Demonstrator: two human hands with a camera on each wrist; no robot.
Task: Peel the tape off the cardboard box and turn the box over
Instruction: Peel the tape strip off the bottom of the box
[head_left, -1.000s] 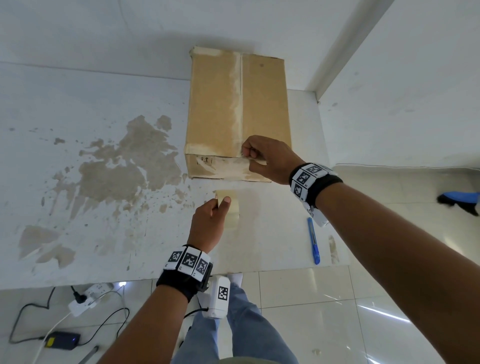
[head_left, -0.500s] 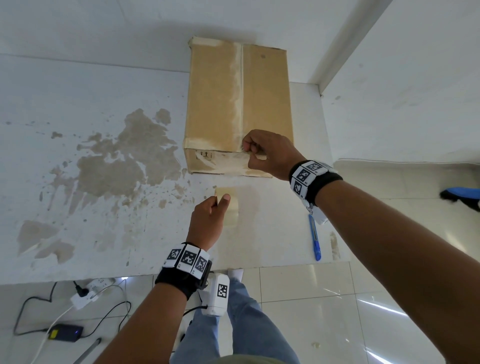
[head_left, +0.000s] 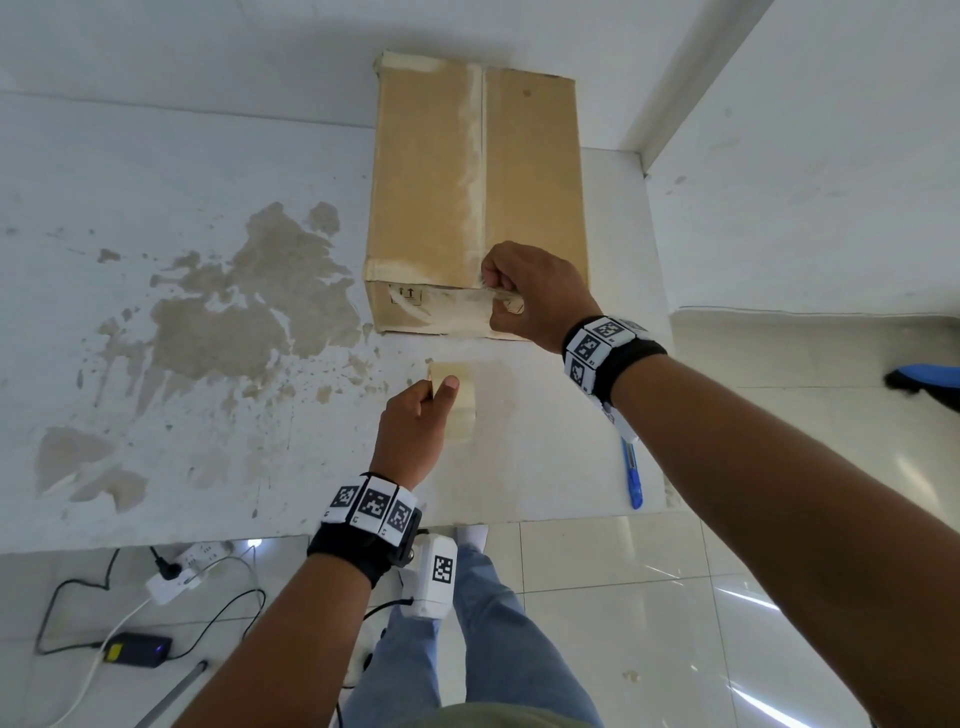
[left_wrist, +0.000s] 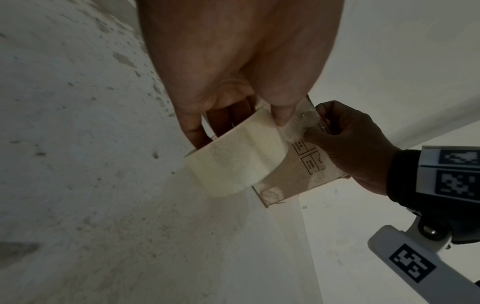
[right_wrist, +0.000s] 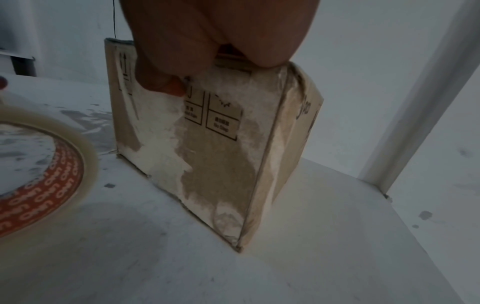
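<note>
Two hands: both at work over the white stained surface (head_left: 156, 171).
Cardboard box (head_left: 431, 171): lies flat on the surface, its far end against the wall, near the corner; top seam bare, with pale residue along it.
Right hand (head_left: 540, 296): at the box's near top edge, fingers curled, thumb and fingers pinching a clear strip of tape (head_left: 467, 301) that clings to the near end face.
Left hand (head_left: 415, 426): just in front of the box, fingers clamped on a roll of tape (left_wrist: 233, 158), held above the surface.
Blue utility knife (head_left: 632, 478): lies on the surface near its front edge, under the right forearm.
</note>
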